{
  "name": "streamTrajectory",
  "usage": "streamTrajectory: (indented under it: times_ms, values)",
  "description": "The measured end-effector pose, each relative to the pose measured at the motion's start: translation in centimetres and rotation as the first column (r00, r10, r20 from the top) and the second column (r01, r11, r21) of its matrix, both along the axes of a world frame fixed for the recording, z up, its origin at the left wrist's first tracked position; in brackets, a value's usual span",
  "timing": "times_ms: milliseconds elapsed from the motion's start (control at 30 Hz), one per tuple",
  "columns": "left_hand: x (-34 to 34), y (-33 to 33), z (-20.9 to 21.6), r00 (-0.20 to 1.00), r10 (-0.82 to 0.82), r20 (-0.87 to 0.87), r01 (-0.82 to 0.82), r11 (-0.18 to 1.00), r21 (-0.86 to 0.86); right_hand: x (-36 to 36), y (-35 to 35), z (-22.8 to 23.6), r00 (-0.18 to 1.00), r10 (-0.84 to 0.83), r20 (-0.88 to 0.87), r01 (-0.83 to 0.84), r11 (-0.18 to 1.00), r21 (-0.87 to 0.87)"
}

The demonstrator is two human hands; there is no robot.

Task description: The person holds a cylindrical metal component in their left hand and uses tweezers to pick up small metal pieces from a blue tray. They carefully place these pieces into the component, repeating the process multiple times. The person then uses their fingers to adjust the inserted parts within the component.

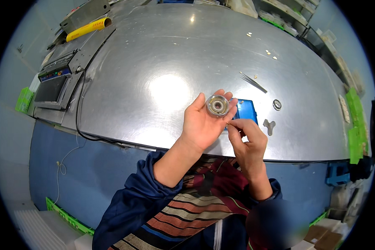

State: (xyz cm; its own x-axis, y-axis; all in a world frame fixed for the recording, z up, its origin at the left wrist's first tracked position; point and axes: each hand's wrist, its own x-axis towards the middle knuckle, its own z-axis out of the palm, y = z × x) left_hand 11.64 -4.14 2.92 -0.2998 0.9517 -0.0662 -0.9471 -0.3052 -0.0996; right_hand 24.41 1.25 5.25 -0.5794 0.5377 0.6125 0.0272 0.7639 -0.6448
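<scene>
My left hand (204,125) is turned palm up, with a round, clear-rimmed part (217,106) lying on its fingers. Concentric rings and a metal centre make that part look like a bearing. Close beside the left fingers, my right hand (251,139) pinches something small with thumb and forefinger; a tiny yellowish bit shows at the tips. Partly hidden beneath both hands is a blue box (248,111) on the table. Tweezers (254,82) lie beyond it. To its right are a dark-rimmed oval ring (277,104) and a flat grey three-lobed piece (269,127).
The steel table (137,54) carries several small pale bits (268,52) at the far right. At left stand a machine with a dark top (53,88), its black cable (77,112) and a yellow tube (88,29). Green crates (354,125) line the right edge.
</scene>
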Motion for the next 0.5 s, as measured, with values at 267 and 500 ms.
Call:
streamTrajectory:
  times_ms: [267,500]
  values:
    - [0.3,0.2,-0.1,0.999,0.018,-0.051,-0.019,1.000,-0.023,-1.1,-0.1,-1.0,0.999,-0.033,-0.014,0.033,0.999,-0.022]
    - [0.3,0.1,0.2,0.996,0.039,-0.083,-0.041,0.999,-0.030,-2.0,-0.1,-1.8,0.997,-0.049,-0.064,0.046,0.998,-0.044]
